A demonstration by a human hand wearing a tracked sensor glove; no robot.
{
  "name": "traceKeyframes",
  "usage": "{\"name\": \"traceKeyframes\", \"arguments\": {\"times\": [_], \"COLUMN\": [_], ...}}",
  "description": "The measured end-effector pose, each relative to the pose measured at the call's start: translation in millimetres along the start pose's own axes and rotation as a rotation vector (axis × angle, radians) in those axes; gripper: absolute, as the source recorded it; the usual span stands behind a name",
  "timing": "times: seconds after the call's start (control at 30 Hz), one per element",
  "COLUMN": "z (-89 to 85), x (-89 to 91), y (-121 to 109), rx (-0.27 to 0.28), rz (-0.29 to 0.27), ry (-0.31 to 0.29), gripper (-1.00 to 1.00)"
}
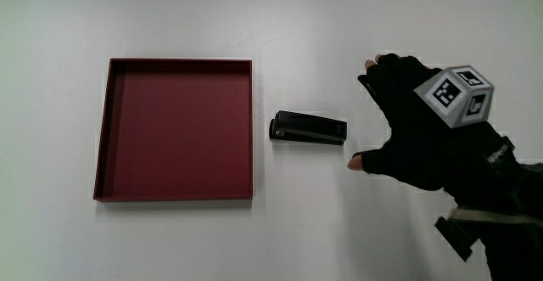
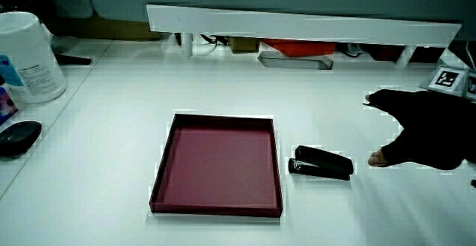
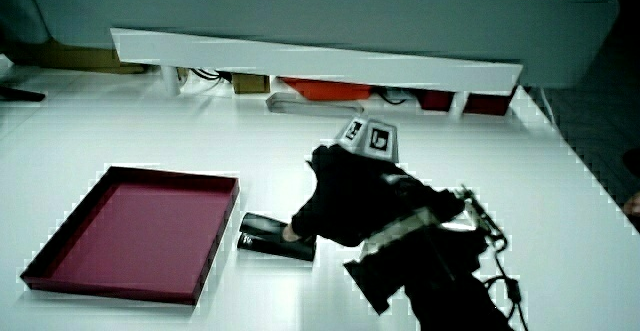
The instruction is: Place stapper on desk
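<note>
A black stapler (image 1: 308,128) lies flat on the white desk, close beside the red tray (image 1: 106,128), and shows in both side views (image 2: 320,163) (image 3: 273,238). The gloved hand (image 1: 416,128) hovers just beside the stapler, on the side away from the tray. Its fingers are spread and hold nothing, with a small gap between thumb tip and stapler. A patterned cube (image 1: 456,95) sits on the back of the hand. In a side view the hand (image 3: 345,201) covers one end of the stapler.
The shallow red tray (image 2: 160,172) holds nothing. A white canister (image 2: 28,56) and a black mouse (image 2: 18,137) sit at the desk's edge in a side view. A low white partition (image 2: 297,24) runs along the desk, with cluttered items under it.
</note>
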Motion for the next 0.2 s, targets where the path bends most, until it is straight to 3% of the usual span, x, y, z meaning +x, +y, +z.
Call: {"name": "traceKeyframes", "arguments": {"times": [0.2], "z": [-3.2], "x": [2.5], "y": [2.6], "rx": [-0.008], "rz": [-0.003], "ry": [-0.002], "gripper": [-1.00]}}
